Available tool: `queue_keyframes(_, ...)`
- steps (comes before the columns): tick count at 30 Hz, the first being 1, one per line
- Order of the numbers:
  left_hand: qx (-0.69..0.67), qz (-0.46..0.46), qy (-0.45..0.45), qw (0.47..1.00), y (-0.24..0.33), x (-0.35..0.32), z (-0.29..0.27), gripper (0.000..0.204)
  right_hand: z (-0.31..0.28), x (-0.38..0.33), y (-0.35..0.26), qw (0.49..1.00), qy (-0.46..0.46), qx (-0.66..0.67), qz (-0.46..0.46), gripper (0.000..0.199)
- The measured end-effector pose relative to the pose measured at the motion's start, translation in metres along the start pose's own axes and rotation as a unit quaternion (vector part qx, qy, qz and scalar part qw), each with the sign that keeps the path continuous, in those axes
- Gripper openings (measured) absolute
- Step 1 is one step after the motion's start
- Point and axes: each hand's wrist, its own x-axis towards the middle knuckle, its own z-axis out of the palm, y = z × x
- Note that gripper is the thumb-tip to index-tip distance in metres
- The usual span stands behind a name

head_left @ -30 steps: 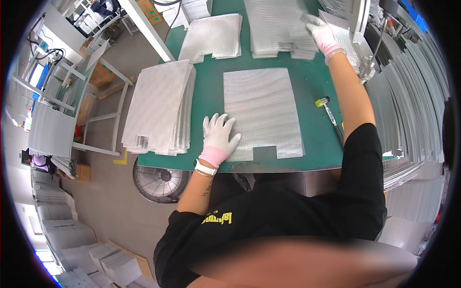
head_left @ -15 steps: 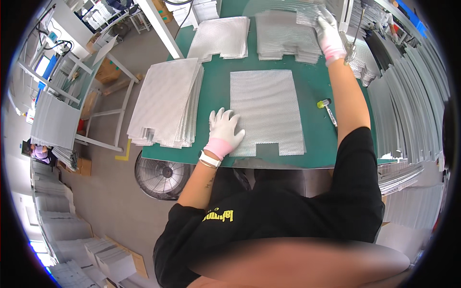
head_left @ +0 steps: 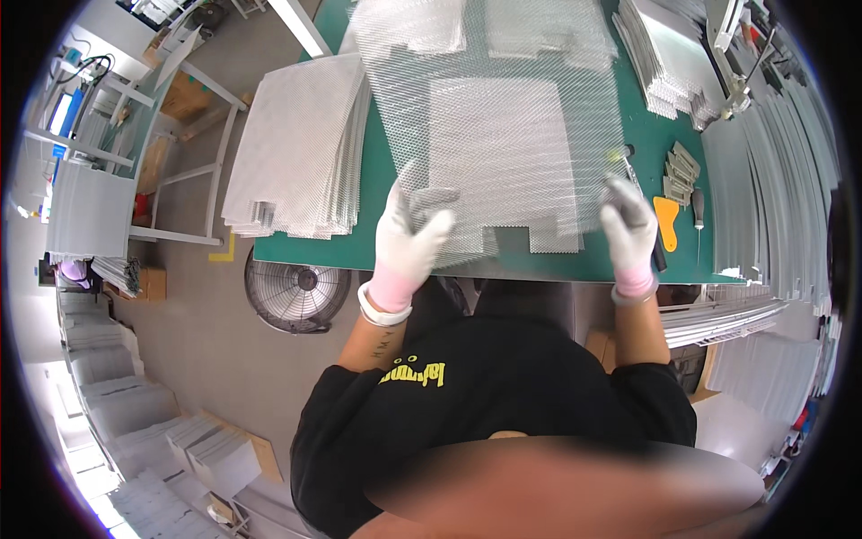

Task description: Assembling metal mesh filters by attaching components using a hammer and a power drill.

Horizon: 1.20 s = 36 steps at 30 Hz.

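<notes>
Silvery see-through mesh sheet (head_left: 588, 130) over a green tabletop (head_left: 381, 148), twelve o'clock, between my white-and-pink gloved left hand (head_left: 409, 229), at its eight o'clock edge, and matching right hand (head_left: 630, 229), at four. Fingers part-curled; blurred, cannot tell whether either grips.

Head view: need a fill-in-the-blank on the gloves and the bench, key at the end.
The left hand and right hand wear white gloves with ____ cuffs.
The green table shows ____ the holes of the mesh sheet between them.
The scraper lies to the ____ of both hands.
The fan stands on the person's ____.

Missing words: pink; through; right; left.
</notes>
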Motion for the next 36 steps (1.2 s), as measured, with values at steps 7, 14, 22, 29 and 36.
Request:
queue_keyframes(7,0.336,0.036,0.012,0.941,-0.005,-0.002,0.011,0.091,0.025,-0.020,-0.021,0.978,0.010,-0.173,0.115,0.033)
queue_keyframes(14,0.474,0.099,-0.023,0.875,-0.044,0.011,0.007,0.091,0.033,-0.025,0.001,0.961,-0.023,-0.255,0.108,0.033)
queue_keyframes(22,0.485,0.032,-0.050,0.873,-0.050,0.013,0.012,0.092,0.040,-0.038,0.028,0.928,-0.014,-0.371,0.019,0.030)
queue_keyframes(29,0.493,-0.008,-0.055,0.868,-0.048,0.016,0.011,0.091,0.041,-0.037,0.028,0.921,-0.026,-0.389,0.019,0.030)
queue_keyframes(36,0.555,-0.120,-0.061,0.821,-0.028,0.032,0.013,0.092,0.036,-0.032,0.010,0.880,-0.068,-0.465,0.064,0.034)
